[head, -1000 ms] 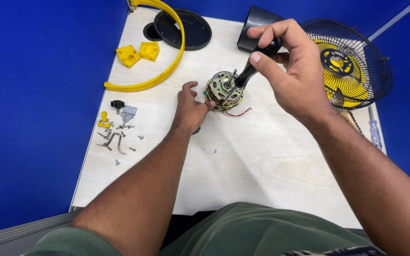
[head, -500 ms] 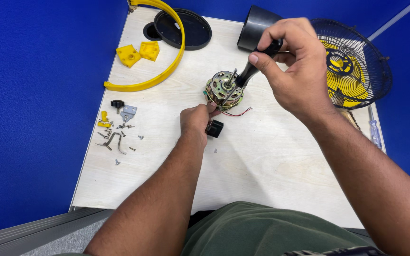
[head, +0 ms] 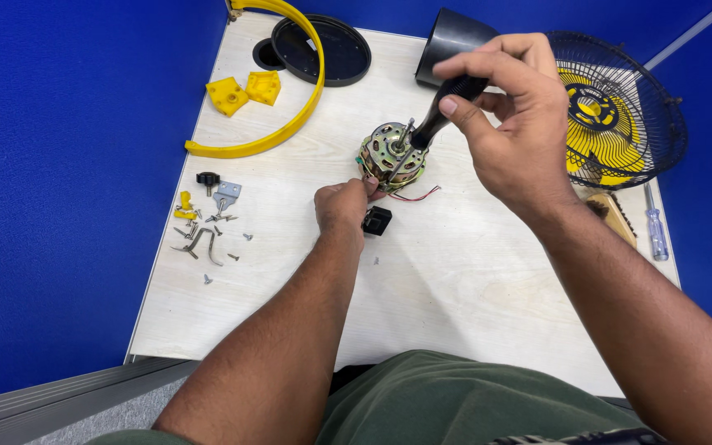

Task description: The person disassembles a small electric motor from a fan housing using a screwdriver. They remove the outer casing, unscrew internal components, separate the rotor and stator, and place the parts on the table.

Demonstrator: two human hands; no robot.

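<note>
A small metal fan motor [head: 392, 156] with a shaft and red and black wires sits on the pale table [head: 455, 272]. My left hand [head: 341, 206] rests against its near edge, fingertips pinching at the motor's rim. My right hand [head: 511, 124] grips a black-handled screwdriver [head: 437, 119] whose tip points down onto the top of the motor. A little black switch block [head: 377, 220] lies just right of my left hand.
A black fan grille with yellow blades [head: 615, 111] lies at the right, a black cone housing [head: 448, 41] behind the motor. A yellow ring [head: 286, 107], two yellow blocks [head: 245, 89] and a black disc [head: 323, 49] sit far left. Loose screws and brackets [head: 208, 227] lie left; a second screwdriver [head: 654, 222] lies at the right edge.
My left hand slid back from the motor's left side to its near edge. The black switch block came into view beside it. My right hand stayed on the screwdriver.
</note>
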